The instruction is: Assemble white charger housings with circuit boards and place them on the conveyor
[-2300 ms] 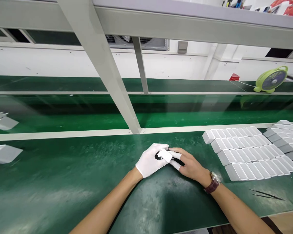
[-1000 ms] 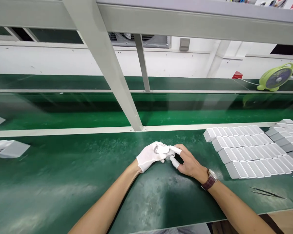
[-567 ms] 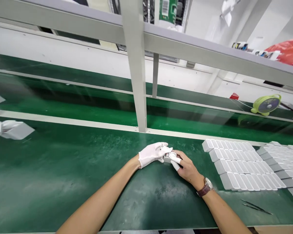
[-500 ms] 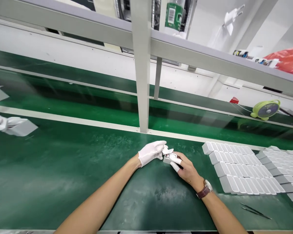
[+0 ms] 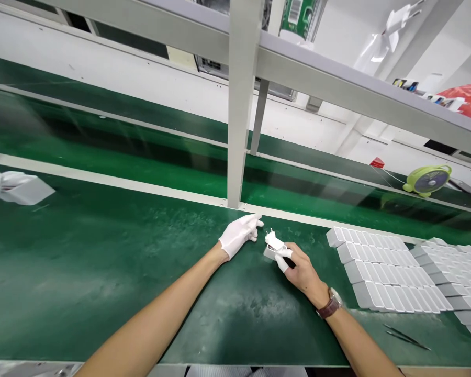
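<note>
Green worktop (image 5: 121, 246) stretches toward a white wall (image 5: 141, 84) as I pinch a small white housing (image 5: 269, 254), with a pronged white piece (image 5: 275, 241) on top, in my right hand (image 5: 304, 269), at the worktop's middle. Just beside it, my gloved left hand (image 5: 238, 234) is half open and empty. Right of them stand rows of white boxes (image 5: 388, 269), with tweezers (image 5: 406, 337) lying nearer me; beyond rises a pale post (image 5: 240, 104), a green fan (image 5: 427, 180) farther right.

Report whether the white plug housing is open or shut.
Open: the white plug housing, held in the right hand, has its two-pin cover sitting askew, not flush.
</note>
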